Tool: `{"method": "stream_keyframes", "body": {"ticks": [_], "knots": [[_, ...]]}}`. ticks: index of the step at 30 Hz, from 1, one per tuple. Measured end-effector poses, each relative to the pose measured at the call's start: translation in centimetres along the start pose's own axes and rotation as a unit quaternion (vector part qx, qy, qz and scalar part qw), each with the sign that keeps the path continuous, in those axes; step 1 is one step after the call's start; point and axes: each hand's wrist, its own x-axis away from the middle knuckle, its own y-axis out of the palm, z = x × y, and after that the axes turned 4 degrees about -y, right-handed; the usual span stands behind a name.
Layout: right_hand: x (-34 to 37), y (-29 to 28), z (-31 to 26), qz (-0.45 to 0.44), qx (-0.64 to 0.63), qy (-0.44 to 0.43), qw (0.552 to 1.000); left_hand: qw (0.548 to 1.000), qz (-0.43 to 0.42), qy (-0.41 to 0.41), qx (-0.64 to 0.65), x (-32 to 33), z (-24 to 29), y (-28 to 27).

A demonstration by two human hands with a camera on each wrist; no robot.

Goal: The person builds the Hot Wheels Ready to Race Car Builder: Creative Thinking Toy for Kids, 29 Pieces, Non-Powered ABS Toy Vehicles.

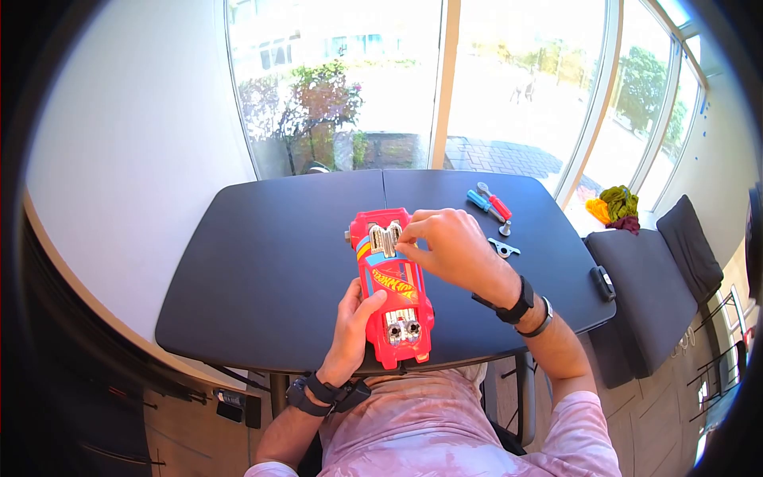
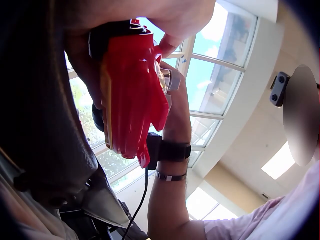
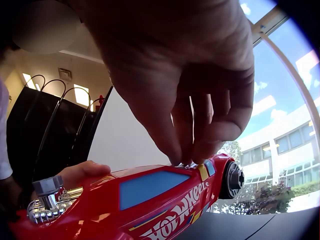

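Note:
A red toy car point(image 1: 391, 270) with yellow lettering and blue stripes is held over the near part of the dark table point(image 1: 262, 270). My left hand point(image 1: 346, 332) grips its side, with the thumb on top. At the car's far end sits a silver engine-like piece point(image 1: 384, 238). My right hand point(image 1: 455, 245) pinches at this piece with thumb and fingertips, which hide part of it in the right wrist view. A second chrome engine piece point(image 1: 402, 327) shows at the near end. One dark wheel point(image 3: 233, 179) appears below the right hand.
On the table's right lie a blue-handled tool point(image 1: 480, 200), a red-handled tool point(image 1: 499, 208), a small metal piece point(image 1: 505, 229) and a flat silver part point(image 1: 505, 249). A black object point(image 1: 602, 284) rests by the right edge. Beyond stands a grey chair point(image 1: 636, 270) near coloured cloths point(image 1: 618, 203).

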Motion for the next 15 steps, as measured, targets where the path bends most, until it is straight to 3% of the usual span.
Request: {"method": "stream_keyframes", "body": {"ticks": [6, 9, 13, 15], "knots": [[-0.9, -0.3, 1.0, 0.101, -0.060, 0.075, 0.990, 1.000, -0.009, 0.006, -0.004, 0.0, 0.3, 0.1], [-1.0, 1.7, 3.0, 0.094, -0.138, 0.124, 0.978, 1.000, -0.016, 0.006, -0.004, 0.0, 0.6, 0.2], [-1.9, 1.7, 3.8, -0.085, -0.431, 0.225, 0.870, 1.000, -0.020, 0.009, -0.014, 0.0, 0.9, 0.2], [-1.8, 1.8, 3.4, -0.071, -0.465, 0.228, 0.852, 1.000, -0.021, 0.012, -0.015, -0.2, 0.8, 0.1]]}}
